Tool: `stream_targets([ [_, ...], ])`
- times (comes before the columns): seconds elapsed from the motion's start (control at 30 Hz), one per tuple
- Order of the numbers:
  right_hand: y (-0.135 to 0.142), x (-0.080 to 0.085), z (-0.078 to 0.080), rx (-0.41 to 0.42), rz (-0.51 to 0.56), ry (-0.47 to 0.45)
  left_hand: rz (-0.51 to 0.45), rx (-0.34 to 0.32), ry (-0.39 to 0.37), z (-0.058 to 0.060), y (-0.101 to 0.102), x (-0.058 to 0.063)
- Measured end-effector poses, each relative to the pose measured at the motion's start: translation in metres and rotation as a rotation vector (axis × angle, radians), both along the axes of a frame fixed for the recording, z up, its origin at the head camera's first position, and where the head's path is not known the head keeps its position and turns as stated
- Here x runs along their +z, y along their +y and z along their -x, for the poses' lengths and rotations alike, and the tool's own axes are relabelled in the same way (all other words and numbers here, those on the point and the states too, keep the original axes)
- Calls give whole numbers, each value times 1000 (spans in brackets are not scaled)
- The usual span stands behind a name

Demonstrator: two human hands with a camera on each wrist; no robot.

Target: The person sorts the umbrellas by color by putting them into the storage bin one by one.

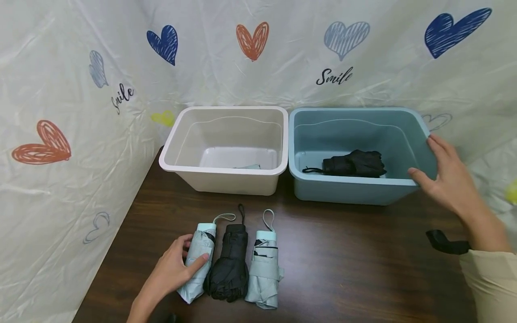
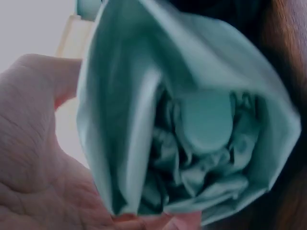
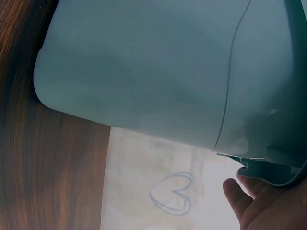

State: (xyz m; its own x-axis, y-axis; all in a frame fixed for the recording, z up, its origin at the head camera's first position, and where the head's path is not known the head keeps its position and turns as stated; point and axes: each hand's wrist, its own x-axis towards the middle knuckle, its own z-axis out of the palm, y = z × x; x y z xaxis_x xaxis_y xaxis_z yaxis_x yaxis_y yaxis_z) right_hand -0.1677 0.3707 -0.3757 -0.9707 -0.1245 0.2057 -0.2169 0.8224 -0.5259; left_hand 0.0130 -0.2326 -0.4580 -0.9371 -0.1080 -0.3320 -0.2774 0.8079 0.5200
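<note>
My left hand (image 1: 174, 265) holds a folded light-blue umbrella (image 1: 198, 264), thumb on top and fingers at its left side. In the left wrist view the gathered fabric end of this umbrella (image 2: 192, 124) faces the camera. Right beside it lies a folded black umbrella (image 1: 229, 269), then a second light-blue umbrella (image 1: 264, 269), all with their wrist loops pointing away from me. My right hand (image 1: 454, 179) grips the right front corner of the blue bin (image 1: 355, 190), with the thumb over the front rim. Another black umbrella (image 1: 355, 163) lies inside that bin.
A cream bin (image 1: 226, 181) stands left of the blue bin, close against it; part of a light-blue thing (image 1: 252, 166) shows inside. Both stand at the back of the dark wooden table (image 1: 343, 264). Behind them hangs a white sheet (image 1: 291, 54) printed with hearts.
</note>
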Motion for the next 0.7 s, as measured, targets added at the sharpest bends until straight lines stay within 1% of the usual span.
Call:
stream_targets([
  [0.2, 1, -1, 0, -1, 10, 9, 49, 24, 3, -5, 7, -2],
  [0.33, 2, -1, 0, -1, 25, 25, 69, 34, 5, -3, 11, -1],
  [0.6, 0, -1, -2, -9, 16, 15, 133, 57, -62, -7, 19, 1],
  [0.7, 0, -2, -1, -7, 21, 23, 156, 72, -63, -5, 22, 2],
])
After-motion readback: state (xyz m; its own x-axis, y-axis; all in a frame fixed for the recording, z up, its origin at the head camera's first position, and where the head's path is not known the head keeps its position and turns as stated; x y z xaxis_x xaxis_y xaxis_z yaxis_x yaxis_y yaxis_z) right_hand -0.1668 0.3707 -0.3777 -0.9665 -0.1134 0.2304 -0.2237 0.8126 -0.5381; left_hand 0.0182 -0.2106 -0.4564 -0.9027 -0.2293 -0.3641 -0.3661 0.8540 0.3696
